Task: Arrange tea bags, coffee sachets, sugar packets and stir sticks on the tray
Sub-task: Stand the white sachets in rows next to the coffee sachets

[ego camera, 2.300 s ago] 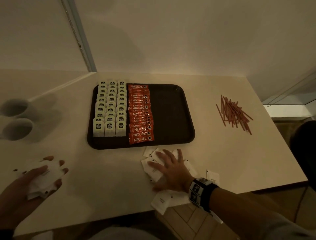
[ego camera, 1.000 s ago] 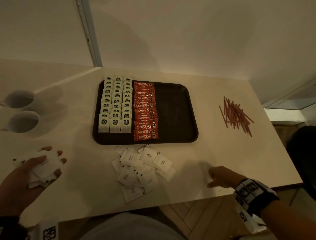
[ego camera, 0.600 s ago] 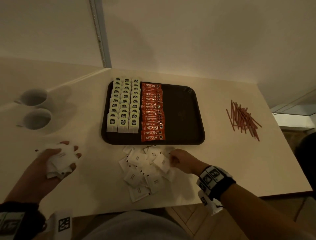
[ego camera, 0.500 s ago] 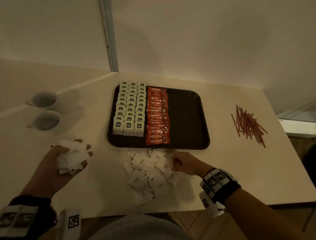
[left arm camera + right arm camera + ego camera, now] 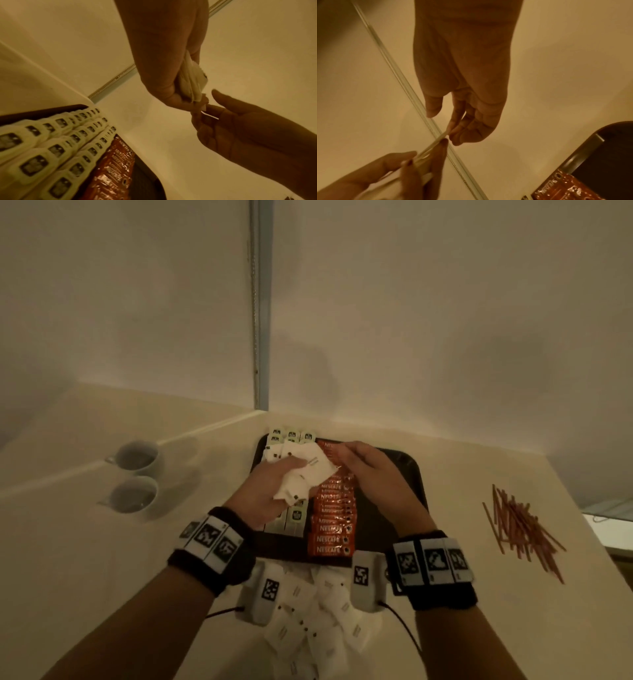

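Over the dark brown tray [image 5: 409, 465], my left hand [image 5: 274, 487] grips a bunch of white sugar packets [image 5: 308, 470]. My right hand [image 5: 363, 470] meets it from the right, its fingertips pinching the edge of one sugar packet [image 5: 440, 136]; the thumb stands apart. The left wrist view shows the bunch [image 5: 192, 79] in my left hand [image 5: 163, 67] and the right hand [image 5: 240, 128] touching its corner. Tea bags [image 5: 291, 436] fill the tray's left columns, with orange coffee sachets [image 5: 330, 529] beside them. Several loose sugar packets [image 5: 308, 628] lie on the table below my wrists. Stir sticks [image 5: 520, 525] lie in a heap at the right.
Two white cups [image 5: 137, 457] [image 5: 132, 494] stand on the table left of the tray. A wall rises just behind the tray. The table's right edge runs close past the stir sticks. The right half of the tray shows bare under my right hand.
Both hands have risen from the table to above the tray. The left carried its bunch of packets up and right; the right left the loose pile and met the bunch. The camera tilted upward.
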`<state>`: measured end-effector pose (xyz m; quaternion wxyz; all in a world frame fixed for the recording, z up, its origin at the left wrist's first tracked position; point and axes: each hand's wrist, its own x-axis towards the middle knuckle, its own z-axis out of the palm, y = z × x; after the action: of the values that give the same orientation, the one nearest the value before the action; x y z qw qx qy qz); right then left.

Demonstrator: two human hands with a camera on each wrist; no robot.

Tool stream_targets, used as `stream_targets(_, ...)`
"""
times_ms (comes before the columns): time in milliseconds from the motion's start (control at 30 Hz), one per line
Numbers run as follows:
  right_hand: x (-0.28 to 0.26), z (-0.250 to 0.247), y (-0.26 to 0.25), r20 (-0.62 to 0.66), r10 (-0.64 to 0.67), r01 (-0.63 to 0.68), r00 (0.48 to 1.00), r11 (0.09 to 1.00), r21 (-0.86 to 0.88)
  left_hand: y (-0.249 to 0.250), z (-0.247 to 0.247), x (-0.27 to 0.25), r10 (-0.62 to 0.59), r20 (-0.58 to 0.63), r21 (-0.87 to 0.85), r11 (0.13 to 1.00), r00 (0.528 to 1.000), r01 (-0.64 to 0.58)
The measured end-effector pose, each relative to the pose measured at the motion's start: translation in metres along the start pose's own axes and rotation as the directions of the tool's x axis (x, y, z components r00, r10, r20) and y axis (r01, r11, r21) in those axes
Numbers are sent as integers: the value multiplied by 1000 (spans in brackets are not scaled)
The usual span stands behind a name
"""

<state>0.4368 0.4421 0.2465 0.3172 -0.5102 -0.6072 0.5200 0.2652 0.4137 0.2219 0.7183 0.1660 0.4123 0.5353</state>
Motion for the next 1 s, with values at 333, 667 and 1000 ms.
stream_targets(333,1,-3,5,-18,-23,24,1000,994,107,-1,20,12,170,-34,66,984,985,-168)
stream_targets(667,17,-20,10,-48,-91,94,995,994,59,1,13,26,199,73,250,945,977,-211)
stream_targets(1000,24,-23,11,-141,-135,138,981,990,11,-25,17,33,148,-17,323,937,989,-134)
